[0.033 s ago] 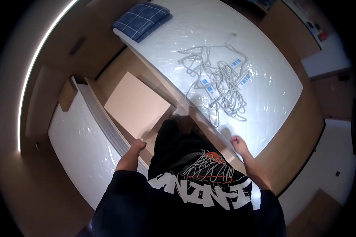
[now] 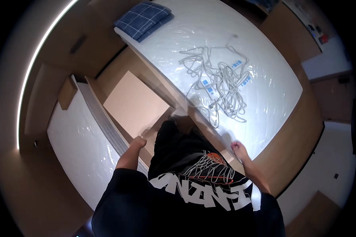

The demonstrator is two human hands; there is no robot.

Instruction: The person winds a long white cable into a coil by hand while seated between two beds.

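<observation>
Drawn slightly back, the right hand [image 2: 238, 149] curls its fingers inward by the wrapped mattress [image 2: 275, 93], near tangled cables [image 2: 228, 85]; the left hand [image 2: 138, 142], grip unclear, is beside the box [image 2: 136, 103].

A bright white light strip [image 2: 24, 85] lines the brown wall [image 2: 59, 43] on the left. Two white mattresses in glossy clear plastic stand apart: a narrower-looking one [image 2: 73, 134] at left, a broad one [image 2: 273, 102] at right, with a wood-toned bed frame [image 2: 300, 130] along its edge. A wood-toned cabinet [image 2: 290, 33] occupies the upper right; the far rim falls into darkness.
</observation>
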